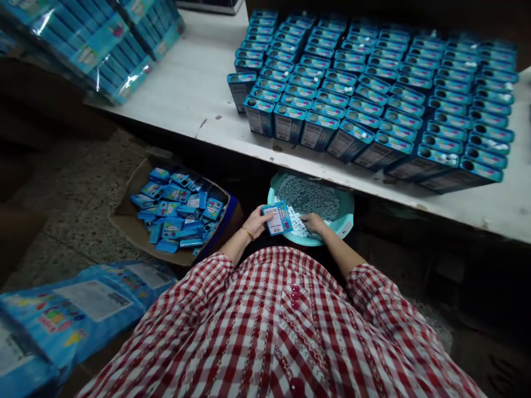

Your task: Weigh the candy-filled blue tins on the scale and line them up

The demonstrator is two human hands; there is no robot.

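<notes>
My left hand (258, 221) holds a small blue box (277, 218) upright over the edge of a teal basin (346, 218) on my lap. The basin is full of small white pellets (309, 196). My right hand (314, 223) rests in the pellets beside the box, fingers curled down into them; what they hold is hidden.
A white table (194, 83) ahead carries several rows of upright blue boxes (373, 94) with round holes on top. A cardboard carton (128, 221) of loose blue boxes sits on the floor to my left. Wrapped blue packs lie at the lower left (74, 315) and upper left (95, 44).
</notes>
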